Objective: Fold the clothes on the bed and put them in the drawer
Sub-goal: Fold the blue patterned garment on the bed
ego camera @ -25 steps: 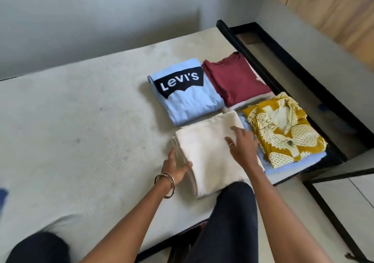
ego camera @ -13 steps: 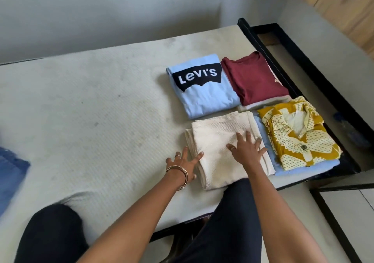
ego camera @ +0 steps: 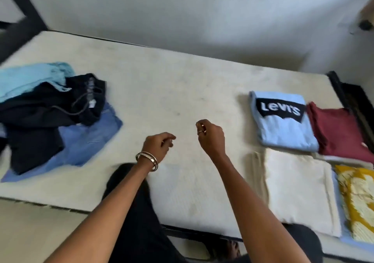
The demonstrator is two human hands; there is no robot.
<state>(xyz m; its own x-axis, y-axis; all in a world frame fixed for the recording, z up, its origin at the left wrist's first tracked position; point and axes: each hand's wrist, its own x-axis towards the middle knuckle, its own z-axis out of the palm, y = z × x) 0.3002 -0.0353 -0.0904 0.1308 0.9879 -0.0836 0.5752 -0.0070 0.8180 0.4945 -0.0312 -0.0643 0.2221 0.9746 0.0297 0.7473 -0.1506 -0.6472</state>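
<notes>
Beside rumpled clothes (ego camera: 50,117), four folded squares lie flat.

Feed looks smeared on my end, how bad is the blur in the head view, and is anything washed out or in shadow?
Head view: motion blur smears the whole frame, worst at the unfolded pile on the left and the yellow printed shirt at the right edge; the Levi's lettering stays readable; both hands are fairly sharp; soft daylight, no glare, with a dim shadow on the wall.
</notes>
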